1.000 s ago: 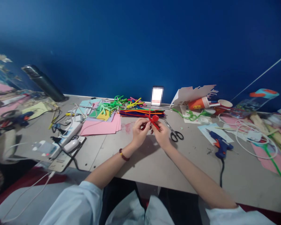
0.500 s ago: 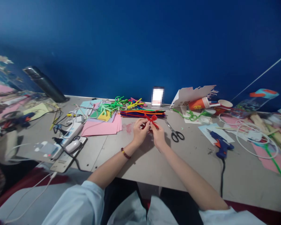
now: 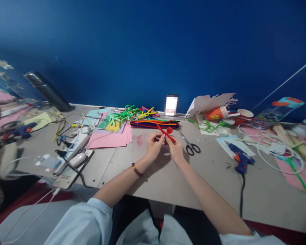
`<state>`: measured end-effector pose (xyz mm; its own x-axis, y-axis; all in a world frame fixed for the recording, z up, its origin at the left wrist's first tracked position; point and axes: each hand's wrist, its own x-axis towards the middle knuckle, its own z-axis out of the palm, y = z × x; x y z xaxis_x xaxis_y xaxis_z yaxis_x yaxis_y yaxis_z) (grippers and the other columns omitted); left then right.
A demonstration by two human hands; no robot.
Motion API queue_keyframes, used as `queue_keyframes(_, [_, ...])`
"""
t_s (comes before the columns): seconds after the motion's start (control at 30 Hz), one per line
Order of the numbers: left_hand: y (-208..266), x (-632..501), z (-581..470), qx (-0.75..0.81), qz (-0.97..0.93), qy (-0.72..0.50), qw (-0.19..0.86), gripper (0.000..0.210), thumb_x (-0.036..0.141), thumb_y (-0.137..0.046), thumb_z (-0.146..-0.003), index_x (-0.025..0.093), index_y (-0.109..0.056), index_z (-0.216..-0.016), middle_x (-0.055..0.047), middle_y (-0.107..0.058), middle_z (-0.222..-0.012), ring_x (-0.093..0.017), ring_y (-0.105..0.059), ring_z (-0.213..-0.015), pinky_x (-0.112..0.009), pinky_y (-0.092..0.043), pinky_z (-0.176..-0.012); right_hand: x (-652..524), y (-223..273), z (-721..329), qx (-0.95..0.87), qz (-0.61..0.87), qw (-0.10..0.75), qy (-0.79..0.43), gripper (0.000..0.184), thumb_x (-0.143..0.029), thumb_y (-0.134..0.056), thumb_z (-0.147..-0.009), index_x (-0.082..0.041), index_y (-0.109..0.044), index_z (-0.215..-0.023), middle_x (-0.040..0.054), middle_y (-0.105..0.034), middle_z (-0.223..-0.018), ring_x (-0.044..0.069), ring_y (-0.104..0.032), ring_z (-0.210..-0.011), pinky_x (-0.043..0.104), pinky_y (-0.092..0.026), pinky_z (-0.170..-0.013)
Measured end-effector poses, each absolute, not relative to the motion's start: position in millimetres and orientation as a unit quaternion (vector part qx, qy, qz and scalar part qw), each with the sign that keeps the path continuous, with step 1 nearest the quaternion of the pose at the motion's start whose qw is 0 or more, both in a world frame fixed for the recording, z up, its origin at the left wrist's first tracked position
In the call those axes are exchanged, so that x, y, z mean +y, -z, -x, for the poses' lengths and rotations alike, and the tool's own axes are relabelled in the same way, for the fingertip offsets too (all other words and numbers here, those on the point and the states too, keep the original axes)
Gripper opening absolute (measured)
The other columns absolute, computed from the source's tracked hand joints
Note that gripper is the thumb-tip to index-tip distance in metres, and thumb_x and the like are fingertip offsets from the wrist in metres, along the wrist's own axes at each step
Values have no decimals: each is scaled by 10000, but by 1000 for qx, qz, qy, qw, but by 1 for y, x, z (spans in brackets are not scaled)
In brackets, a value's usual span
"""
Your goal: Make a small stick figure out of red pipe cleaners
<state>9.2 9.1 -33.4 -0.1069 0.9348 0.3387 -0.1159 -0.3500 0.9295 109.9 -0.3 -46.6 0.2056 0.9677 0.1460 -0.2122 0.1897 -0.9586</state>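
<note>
Hands: two, left hand [image 3: 154, 145] and right hand [image 3: 175, 148], each grip clamped on one red pipe cleaner [image 3: 167, 133].
Scissors: one pair [image 3: 190, 144], just right of grip.
Glue gun: one [image 3: 238, 158], farther right.

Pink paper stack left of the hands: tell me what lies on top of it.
On the pink paper stack, at its far edge, lie yellow and pale sheets with green pipe cleaners over them. How far the pink runs beneath them is covered.

text: none legible | orange paper cup [image 3: 216, 112]: yellow print, too blurred to read
</note>
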Motion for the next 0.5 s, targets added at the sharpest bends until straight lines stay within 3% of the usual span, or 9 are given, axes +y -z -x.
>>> queue_keyframes(0.5, [29, 4, -16, 379, -417, -656, 502, 279, 341, -737, -667, 166, -536, -751, 22, -562, -741, -72, -533, -615, -198, -466, -581, -6, 37, -106, -361, 414, 660, -512, 218, -397, -726, -673, -192, -716, -747, 8, -676, -704, 136, -592, -684, 268, -476, -685])
